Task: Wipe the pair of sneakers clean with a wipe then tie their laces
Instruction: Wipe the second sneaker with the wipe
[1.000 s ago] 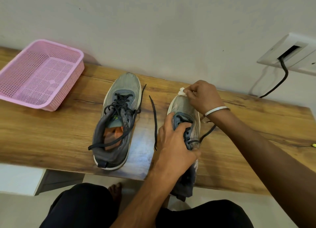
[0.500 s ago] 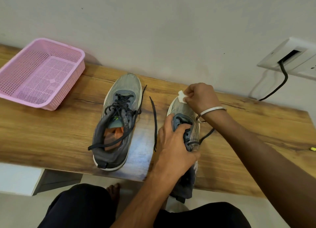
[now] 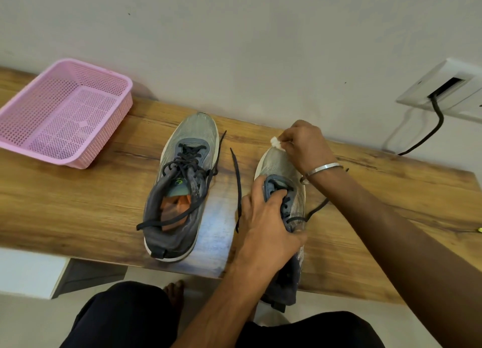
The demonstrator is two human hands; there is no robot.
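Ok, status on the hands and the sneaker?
Right hand pinching wipe at right sneaker toe. Left hand gripping its laced midsection. Nothing blocking.

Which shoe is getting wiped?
The right-hand sneaker: the left hand grips it, the right hand presses the wipe on its toe. The other sneaker lies untouched.

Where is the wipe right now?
In the head view the wipe is pinched in the right hand, at the toe of the right-side sneaker, near the wall.

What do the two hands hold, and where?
Left hand grips the right sneaker at its laced middle; right hand pinches a white wipe at the toe.
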